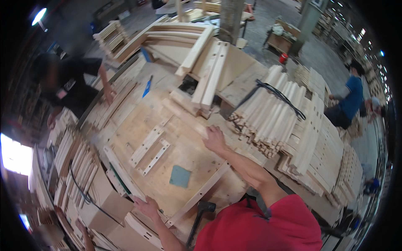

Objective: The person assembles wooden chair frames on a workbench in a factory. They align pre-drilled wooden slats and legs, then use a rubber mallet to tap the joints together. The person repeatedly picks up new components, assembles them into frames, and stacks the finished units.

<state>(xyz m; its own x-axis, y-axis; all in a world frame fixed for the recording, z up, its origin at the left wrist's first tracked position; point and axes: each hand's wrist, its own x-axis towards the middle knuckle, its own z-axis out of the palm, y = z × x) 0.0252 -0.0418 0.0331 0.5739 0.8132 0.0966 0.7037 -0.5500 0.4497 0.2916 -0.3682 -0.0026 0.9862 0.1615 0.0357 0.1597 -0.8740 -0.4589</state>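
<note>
My right hand (215, 139) closes round the near end of a pale wooden rail (184, 113) lying slantwise across the workbench (178, 148). At the bench's left edge, my left hand (147, 206) grips the near end of another long wooden rail (122, 170); its fingertips are partly hidden. Between the hands lie a wide slat with holes (147, 144), a narrower drilled slat (156, 159) and a blue-green square sheet (180, 176). A drilled wooden strip (199, 194) runs along the bench's near edge. Close to my body is a black-headed hammer (206, 206).
Strapped wooden bars (270, 113) and stacked drilled boards (316, 148) stand at right. More bundled pieces (81, 180) are at left. A blue tool (147, 87) lies on the far bench. A person in black (75, 83) works at far left; another in blue (351, 98) at right.
</note>
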